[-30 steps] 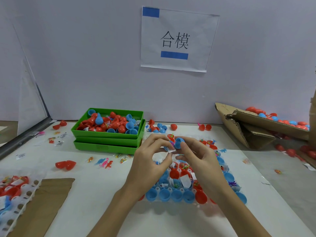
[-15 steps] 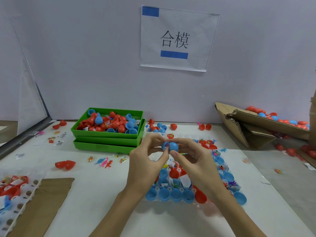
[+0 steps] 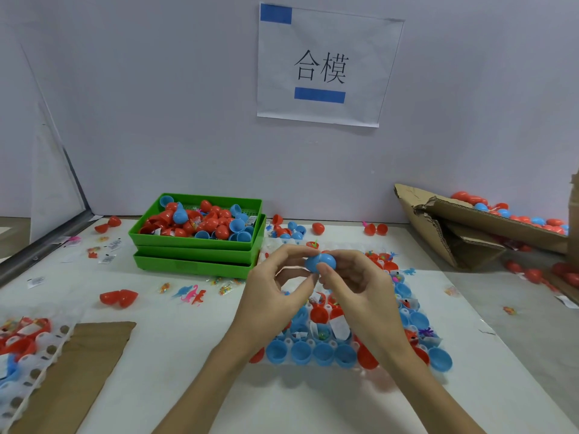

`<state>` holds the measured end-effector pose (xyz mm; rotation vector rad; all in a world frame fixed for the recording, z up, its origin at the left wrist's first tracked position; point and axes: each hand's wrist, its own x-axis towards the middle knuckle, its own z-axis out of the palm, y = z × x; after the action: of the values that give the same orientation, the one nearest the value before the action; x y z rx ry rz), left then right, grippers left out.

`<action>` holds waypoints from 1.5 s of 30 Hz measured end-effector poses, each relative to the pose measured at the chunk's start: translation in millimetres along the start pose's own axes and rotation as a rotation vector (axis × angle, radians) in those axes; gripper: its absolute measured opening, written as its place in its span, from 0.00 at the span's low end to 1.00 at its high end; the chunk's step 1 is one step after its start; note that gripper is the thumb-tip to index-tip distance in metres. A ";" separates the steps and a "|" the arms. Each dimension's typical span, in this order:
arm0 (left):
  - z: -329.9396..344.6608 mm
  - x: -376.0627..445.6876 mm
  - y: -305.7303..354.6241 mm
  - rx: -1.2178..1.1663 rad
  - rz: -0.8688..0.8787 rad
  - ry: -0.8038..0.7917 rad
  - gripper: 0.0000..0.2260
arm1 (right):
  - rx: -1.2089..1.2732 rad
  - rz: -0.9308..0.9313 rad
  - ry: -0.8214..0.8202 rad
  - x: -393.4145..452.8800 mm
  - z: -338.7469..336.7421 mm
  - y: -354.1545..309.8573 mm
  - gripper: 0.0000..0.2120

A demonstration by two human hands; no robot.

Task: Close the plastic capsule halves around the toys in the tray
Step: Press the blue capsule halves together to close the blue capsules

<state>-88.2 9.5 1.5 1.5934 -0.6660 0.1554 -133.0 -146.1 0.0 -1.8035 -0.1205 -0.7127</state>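
The blue capsule (image 3: 320, 262) is held in the air just above the far edge of the tray (image 3: 360, 364), pinched between both your hands. Your left hand (image 3: 275, 296) has thumb and forefinger curled onto its left half; your right hand (image 3: 357, 286) pinches the right half the same way. The two halves look nearly together, but the seam sits behind your fingertips, so you can't tell if it has snapped shut.

Judging by looks: thin hard plastic, very light, smooth and a bit slippery, stiff enough to click. Grip each half on its dome, away from the rim, and press straight so it doesn't pop sideways.

Whether a toy is inside is hidden. Your forearms cover the middle of the tray; the open blue and red halves (image 3: 300, 352) along its near row show, but what they contain is hard to read.

Far left, the stacked green bins (image 3: 194, 255) hold loose halves. The cardboard box (image 3: 454, 233) at right is cut off by the frame edge.
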 end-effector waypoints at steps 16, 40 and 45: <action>6.5 -5.5 -0.6 0.282 0.236 0.101 0.20 | 0.140 0.120 -0.025 -3.6 -0.8 -8.8 0.11; 1.9 -1.8 10.8 -0.016 0.147 -0.013 0.20 | 1.062 0.559 -0.353 3.2 -6.2 -20.5 0.17; 6.8 -3.8 11.5 0.051 0.176 -0.054 0.20 | 1.045 0.536 -0.407 0.8 -5.9 -24.4 0.18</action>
<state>-99.0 4.4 8.6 1.5919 -0.8503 0.2616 -145.0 -142.8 21.8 -0.8640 -0.2173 0.1373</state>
